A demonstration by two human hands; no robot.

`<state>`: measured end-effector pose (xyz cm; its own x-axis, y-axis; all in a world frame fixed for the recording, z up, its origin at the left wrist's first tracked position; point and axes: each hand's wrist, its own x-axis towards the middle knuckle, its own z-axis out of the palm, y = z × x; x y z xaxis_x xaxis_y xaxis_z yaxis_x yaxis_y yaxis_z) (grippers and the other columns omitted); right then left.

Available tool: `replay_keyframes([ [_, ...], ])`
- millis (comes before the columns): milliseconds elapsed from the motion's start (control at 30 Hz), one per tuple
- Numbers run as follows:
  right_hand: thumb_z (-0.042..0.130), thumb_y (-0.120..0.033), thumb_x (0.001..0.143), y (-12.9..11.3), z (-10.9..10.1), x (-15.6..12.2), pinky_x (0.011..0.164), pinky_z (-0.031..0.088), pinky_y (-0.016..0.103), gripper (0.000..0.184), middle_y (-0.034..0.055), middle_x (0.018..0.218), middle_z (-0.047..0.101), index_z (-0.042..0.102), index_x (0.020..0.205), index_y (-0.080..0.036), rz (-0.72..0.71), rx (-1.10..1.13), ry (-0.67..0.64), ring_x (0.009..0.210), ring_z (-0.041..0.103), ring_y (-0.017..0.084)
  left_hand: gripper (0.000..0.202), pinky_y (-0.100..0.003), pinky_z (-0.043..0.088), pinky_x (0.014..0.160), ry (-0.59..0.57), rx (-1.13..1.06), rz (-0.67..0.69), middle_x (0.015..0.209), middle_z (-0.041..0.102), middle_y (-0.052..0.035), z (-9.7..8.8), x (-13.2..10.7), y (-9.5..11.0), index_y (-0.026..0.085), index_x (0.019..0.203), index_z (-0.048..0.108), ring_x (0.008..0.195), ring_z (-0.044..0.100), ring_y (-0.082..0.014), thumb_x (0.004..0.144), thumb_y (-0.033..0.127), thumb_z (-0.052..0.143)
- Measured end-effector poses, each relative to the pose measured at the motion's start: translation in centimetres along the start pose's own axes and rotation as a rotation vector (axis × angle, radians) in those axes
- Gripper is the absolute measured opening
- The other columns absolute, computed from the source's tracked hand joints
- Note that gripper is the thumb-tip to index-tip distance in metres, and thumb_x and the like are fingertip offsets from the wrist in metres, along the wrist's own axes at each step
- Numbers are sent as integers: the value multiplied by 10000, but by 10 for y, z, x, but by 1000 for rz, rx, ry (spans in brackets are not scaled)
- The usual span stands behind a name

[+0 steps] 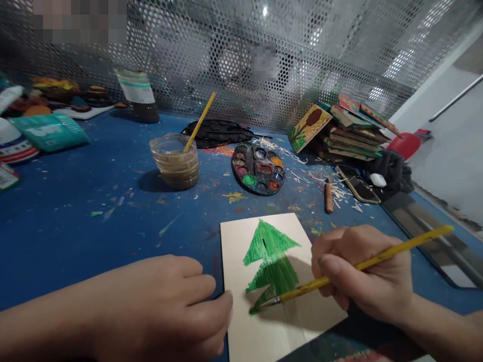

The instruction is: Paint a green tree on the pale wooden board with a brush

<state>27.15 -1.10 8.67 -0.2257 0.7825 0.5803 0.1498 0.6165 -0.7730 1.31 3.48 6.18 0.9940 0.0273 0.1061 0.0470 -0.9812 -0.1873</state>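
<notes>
A pale flat board (pixel 241 332) lies on the table with a green fir tree painted on it. The painted tree (pixel 273 246) has two full tiers and a third, lower one partly coloured. In my right hand (pixel 362 271) a yellow paintbrush (pixel 400 249) is gripped between thumb and fingers, its bristles touching the lowest tier's left corner. My left hand (pixel 169 301) is closed, fingers curled at the board's left edge; its thumb and some fingertips are hidden. Beyond the board sits a round paint palette (pixel 260 170) with green, orange and other colours in its wells.
A plastic cup (pixel 175 163) of murky water holds another brush (pixel 202 118). At the right are a carving tool (pixel 328 196), wood shavings, a phone (pixel 358 185) and stacked painted boards (pixel 350 133). Paint tubes (pixel 51 131) lie left. A perforated metal screen (pixel 211 60) stands behind.
</notes>
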Motion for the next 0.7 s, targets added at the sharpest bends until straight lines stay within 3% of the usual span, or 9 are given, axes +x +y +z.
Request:
replay_keyframes([
  [300,567,-125,858,-3,-14,3,361,290,157,338,-82,423,430,368,593,-194,2,-264,-101,361,438,40,232,-350,251,414,55,-65,-4,700,620,84,-6,3,-1,233,965,611,483,449,-124,755,330,629],
  [433,555,-141,867,-5,-11,3,368,324,157,338,-70,448,462,356,599,-196,-7,-161,-77,368,441,43,117,-353,248,415,91,-94,20,724,632,73,-6,4,-2,248,875,618,491,430,-135,792,325,590],
  [533,560,-156,874,-3,-8,2,377,351,161,328,-61,439,479,371,609,-203,-12,-115,-134,409,507,69,109,-347,245,422,97,-108,3,708,622,75,-6,4,-2,251,859,614,489,426,-136,793,333,587],
  [700,558,-136,880,0,-16,3,343,276,161,327,-57,481,496,385,609,-195,56,-208,-117,365,431,36,192,-347,239,430,83,-88,-26,666,607,80,-4,3,-1,251,947,620,485,452,-126,779,342,599],
])
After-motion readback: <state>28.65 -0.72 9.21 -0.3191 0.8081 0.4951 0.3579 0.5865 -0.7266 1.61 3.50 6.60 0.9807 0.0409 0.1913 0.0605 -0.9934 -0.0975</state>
